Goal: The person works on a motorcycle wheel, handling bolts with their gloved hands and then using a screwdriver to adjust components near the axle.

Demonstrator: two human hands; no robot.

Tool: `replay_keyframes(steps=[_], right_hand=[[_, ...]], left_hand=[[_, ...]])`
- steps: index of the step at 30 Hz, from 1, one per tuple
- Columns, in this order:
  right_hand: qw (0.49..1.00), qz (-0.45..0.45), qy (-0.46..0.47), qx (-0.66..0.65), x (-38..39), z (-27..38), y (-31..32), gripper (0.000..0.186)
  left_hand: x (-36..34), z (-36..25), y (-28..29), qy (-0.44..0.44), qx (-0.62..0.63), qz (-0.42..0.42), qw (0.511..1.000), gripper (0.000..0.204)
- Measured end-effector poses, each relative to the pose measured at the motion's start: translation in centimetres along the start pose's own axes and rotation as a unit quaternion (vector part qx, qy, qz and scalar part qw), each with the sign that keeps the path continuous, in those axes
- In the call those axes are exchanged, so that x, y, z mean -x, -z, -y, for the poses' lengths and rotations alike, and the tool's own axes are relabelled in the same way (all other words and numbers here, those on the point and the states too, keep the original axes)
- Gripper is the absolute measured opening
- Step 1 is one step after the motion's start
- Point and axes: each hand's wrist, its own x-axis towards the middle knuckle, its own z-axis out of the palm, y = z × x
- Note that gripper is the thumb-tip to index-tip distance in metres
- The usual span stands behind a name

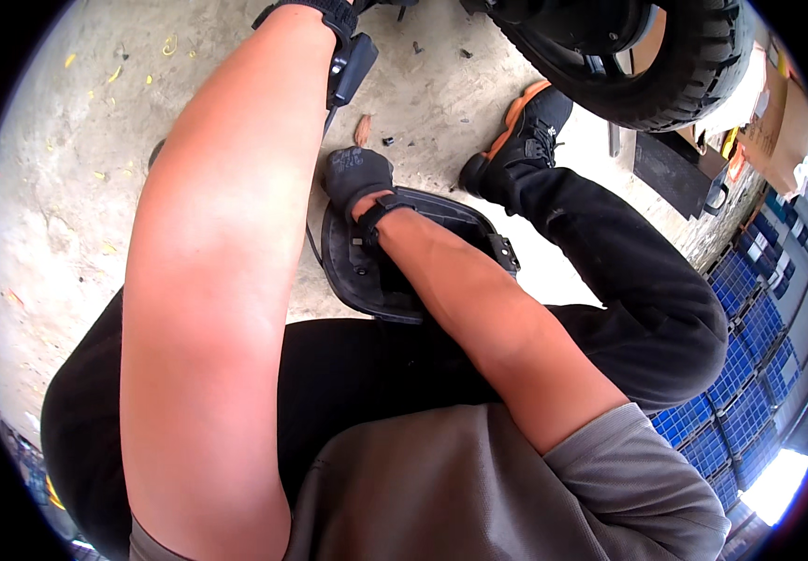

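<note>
My right hand point(357, 178), in a dark glove with a black strap at the wrist, is closed at the far left corner of a hollow black plastic shell point(348, 280). Its fingers curl down over the rim, their tips hidden beneath the glove. The shell lies between my legs, with a small bracket on its right edge, and my right forearm crosses over it. My left arm stretches up past the top edge of the picture, so the hand itself is out of sight. A black strap and a small black box point(352, 70) show at that wrist.
A knobbly black tyre point(694, 89) on a wheel stands at the far right. My black shoe with an orange sole point(535, 122) rests on the concrete floor point(77, 187). Cardboard point(783, 126) and blue crates point(731, 374) are at the right. A brown leaf point(363, 130) lies beyond my right hand.
</note>
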Motion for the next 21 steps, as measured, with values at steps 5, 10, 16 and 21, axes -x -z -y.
replay_keyframes(steps=[5,10,16,21], right_hand=[[0.996,-0.012,0.033,-0.081,-0.7,-0.7,-1.6,0.017],[0.963,-0.054,0.027,-0.261,-1.7,-3.1,2.4,0.026],[0.797,-0.05,-0.08,-0.597,-2.6,-9.5,10.5,0.017],[0.929,-0.257,0.257,0.074,-2.7,-15.6,13.8,0.014]], left_hand=[[1.0,-0.6,-0.5,-0.037,-0.003,-0.013,0.999,0.014],[-1.8,3.1,0.6,-0.204,-0.277,0.0,0.939,0.025],[-0.8,2.0,0.1,-0.152,-0.252,0.045,0.955,0.022],[-2.7,2.8,-0.4,-0.17,-0.465,0.058,0.867,0.033]])
